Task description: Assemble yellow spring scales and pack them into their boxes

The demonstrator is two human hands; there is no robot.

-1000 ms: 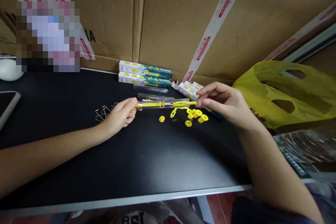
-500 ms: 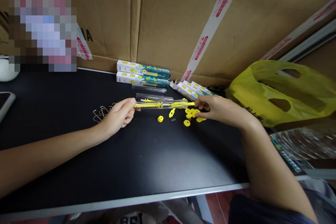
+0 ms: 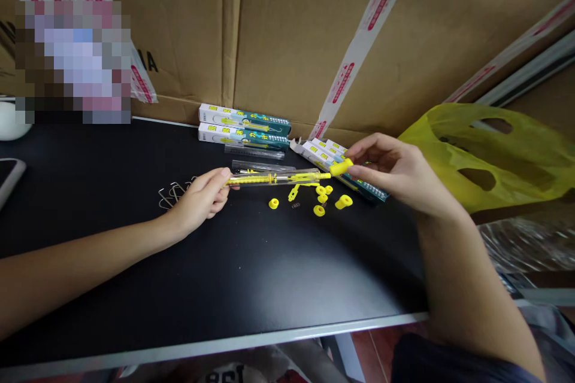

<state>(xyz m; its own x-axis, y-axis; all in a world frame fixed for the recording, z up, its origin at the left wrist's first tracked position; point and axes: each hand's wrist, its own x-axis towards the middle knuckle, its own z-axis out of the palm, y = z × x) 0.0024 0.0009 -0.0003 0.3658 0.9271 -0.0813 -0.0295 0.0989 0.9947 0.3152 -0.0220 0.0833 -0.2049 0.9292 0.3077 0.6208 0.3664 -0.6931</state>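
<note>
My left hand [image 3: 207, 193] is closed round the left end of a clear tubular spring scale [image 3: 287, 178] with yellow inner parts, held level above the table. Between the thumb and fingers of my right hand [image 3: 395, 170] is a yellow plastic cap [image 3: 341, 167], close to the yellow rod at the tube's right end; whether they touch I cannot tell. Below lie several yellow rings [image 3: 318, 210], another yellow cap [image 3: 344, 201], a yellow flat piece [image 3: 293, 192] and a small spring [image 3: 295, 205]. Metal hooks [image 3: 168, 196] lie beside my left hand.
Printed boxes [image 3: 245, 136] lie along the cardboard wall [image 3: 287, 30], with more boxes [image 3: 314, 152] behind my right hand. Clear tubes [image 3: 255, 151] lie in front. A yellow plastic bag [image 3: 449, 173] stands on the right. A phone-like device [image 3: 9, 179] is at the left edge.
My right hand has lifted a yellow cap from the pile and brought it up near the scale's right end. My left hand and the scale have barely moved.
</note>
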